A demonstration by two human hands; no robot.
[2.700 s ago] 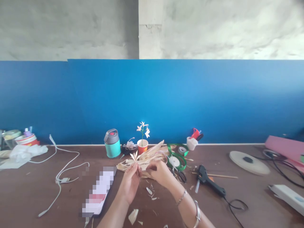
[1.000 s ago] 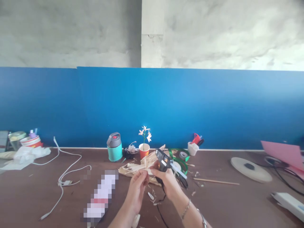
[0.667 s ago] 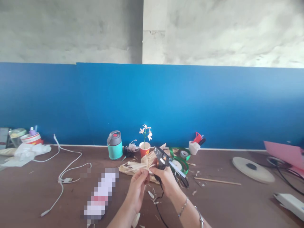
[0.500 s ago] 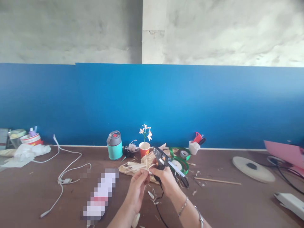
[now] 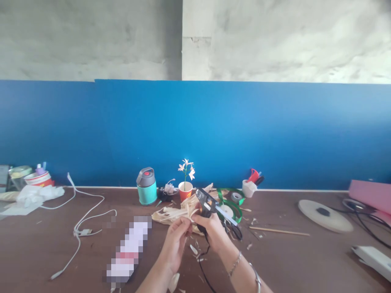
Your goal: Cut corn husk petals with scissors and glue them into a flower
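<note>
A small pale husk flower (image 5: 190, 211) stands between my fingertips at the middle of the table. My left hand (image 5: 177, 238) is closed in a pinch on its base. My right hand (image 5: 214, 231) is wrapped round a black glue gun (image 5: 206, 202), with a pale glue stick (image 5: 227, 216) jutting from its back; its thumb and fingertip are close to the flower's base. Behind lie dried husks (image 5: 166, 215). A red paper cup (image 5: 185, 193) holds a green stem with several pale blossoms (image 5: 186, 165).
A teal flask (image 5: 147, 191) stands left of the cup. Green ribbon (image 5: 241, 203), black-handled scissors (image 5: 234, 231) and a thin wooden stick (image 5: 279, 231) lie to the right. White cables (image 5: 80, 219) are at left; a round lid (image 5: 325, 216) at far right.
The whole view has shifted very slightly. Both hands, the flower and the glue gun keep nearly the same positions.
</note>
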